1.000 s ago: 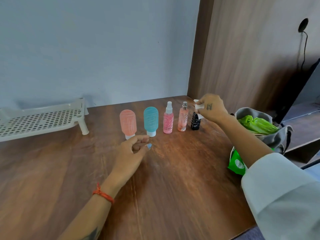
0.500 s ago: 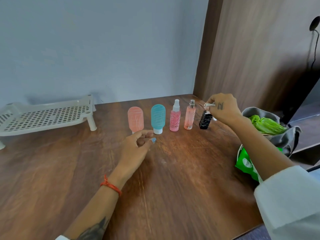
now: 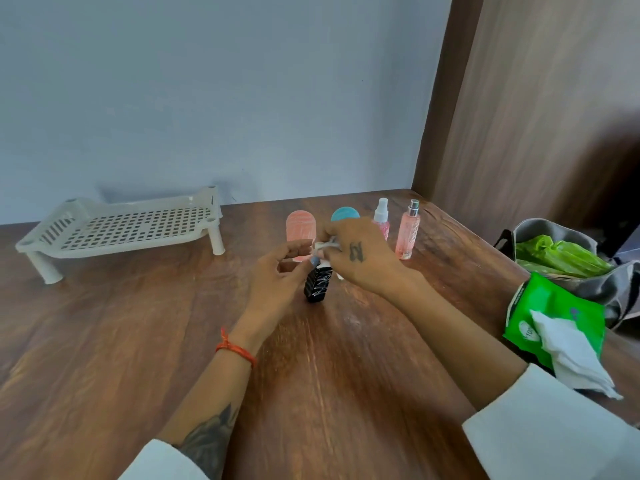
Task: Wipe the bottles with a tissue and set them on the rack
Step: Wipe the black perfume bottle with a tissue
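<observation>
A small black bottle (image 3: 318,285) hangs just above the wooden table (image 3: 138,341) in the middle of the head view. My left hand (image 3: 277,282) pinches it near the neck, thumb against the top. My right hand (image 3: 363,258) grips a crumpled white tissue (image 3: 327,244) at the bottle's cap. Behind the hands stand a squat pink bottle (image 3: 300,225), a blue bottle (image 3: 346,213) mostly hidden, a pink spray bottle (image 3: 382,216) and a pink perfume bottle (image 3: 408,233). The white slotted rack (image 3: 121,226) stands at the far left with nothing on it.
A green wipes packet (image 3: 554,317) with a white tissue (image 3: 575,358) sticking out lies at the table's right edge. Behind it a grey bag (image 3: 554,233) holds green plastic. A wooden panel closes off the right side and a wall the back.
My right hand has brought the black bottle with the tissue from the right end of the row to the middle. My left hand has risen off the table and taken hold of the bottle.
</observation>
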A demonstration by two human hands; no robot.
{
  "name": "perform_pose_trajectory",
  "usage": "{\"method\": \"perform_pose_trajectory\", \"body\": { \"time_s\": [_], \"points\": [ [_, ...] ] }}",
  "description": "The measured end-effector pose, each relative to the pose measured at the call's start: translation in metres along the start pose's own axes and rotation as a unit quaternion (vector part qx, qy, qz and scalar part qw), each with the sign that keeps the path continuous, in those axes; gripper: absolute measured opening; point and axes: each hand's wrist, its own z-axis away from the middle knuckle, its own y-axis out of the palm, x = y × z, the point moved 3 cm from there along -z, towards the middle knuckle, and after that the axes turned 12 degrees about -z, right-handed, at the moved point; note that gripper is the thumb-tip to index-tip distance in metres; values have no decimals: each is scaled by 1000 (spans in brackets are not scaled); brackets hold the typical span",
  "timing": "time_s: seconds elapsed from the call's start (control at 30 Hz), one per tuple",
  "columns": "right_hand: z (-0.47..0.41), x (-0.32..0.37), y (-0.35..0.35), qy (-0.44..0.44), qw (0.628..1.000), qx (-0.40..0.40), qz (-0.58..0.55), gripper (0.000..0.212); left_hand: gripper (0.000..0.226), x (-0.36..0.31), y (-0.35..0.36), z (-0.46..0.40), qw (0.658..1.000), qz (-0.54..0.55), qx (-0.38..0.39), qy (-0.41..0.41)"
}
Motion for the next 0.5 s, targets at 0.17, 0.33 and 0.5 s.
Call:
{"method": "perform_pose_trajectory", "body": {
  "time_s": [0.17, 0.33, 0.5],
  "points": [
    [-2, 2, 7, -17, 999, -15, -24, 14, 32, 5, -9, -6, 1000, -14, 7, 16],
    [1, -8, 12, -16, 988, -27, -153, 10, 36, -2, -17, -4, 999, 15, 15, 45],
    [9, -29, 23, 38, 931, -64, -357, 13, 33, -3, -19, -3, 997, -23, 23, 65]
  ]
}}
